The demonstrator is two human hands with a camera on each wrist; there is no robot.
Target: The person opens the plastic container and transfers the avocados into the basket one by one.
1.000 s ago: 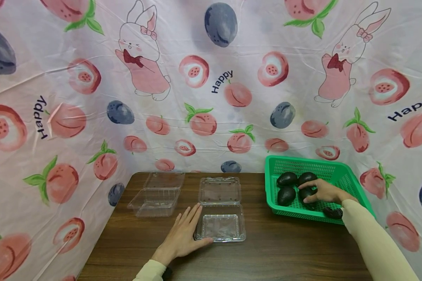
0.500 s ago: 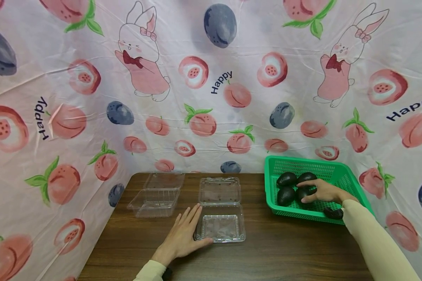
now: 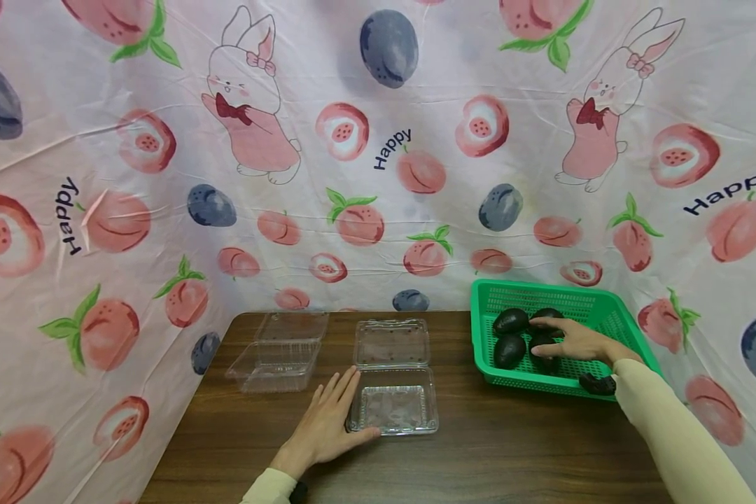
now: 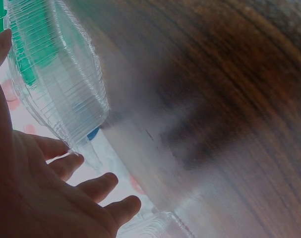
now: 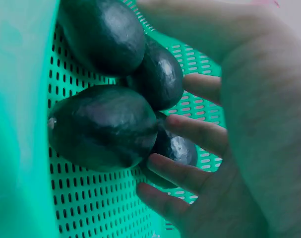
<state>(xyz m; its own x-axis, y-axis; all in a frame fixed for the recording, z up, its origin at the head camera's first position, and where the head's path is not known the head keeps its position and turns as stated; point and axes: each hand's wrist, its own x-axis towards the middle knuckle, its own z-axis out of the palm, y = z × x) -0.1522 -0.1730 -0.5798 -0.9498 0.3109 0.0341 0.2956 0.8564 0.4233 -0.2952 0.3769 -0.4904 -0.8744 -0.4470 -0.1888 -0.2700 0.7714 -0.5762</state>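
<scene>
My left hand (image 3: 327, 427) rests with straight fingers along the left side of an open clear plastic clamshell container (image 3: 433, 399). In the left wrist view, the fingers and thumb lie against that container's ribbed wall (image 4: 56, 84). My right hand (image 3: 576, 341) reaches into a green plastic basket (image 3: 617, 308), over the nearer right of several dark avocados (image 3: 544, 360). The right wrist view has the fingers (image 5: 185, 173) loosely spread beside the avocados, one large avocado (image 5: 103, 129) being closest to the camera. No firm grip shows; part of the thumb is cut off at the top.
A second open clear clamshell (image 3: 277, 371) stands at the left of the brown wooden table (image 3: 479, 448). Behind and beside the table hangs a fruit-and-rabbit print cloth (image 3: 428, 98). The basket's raised rim runs under the right forearm.
My right hand has shifted slightly left over the avocados, its thumb moving a little farther across. The left hand stays on the clamshell. The head view has drifted slightly.
</scene>
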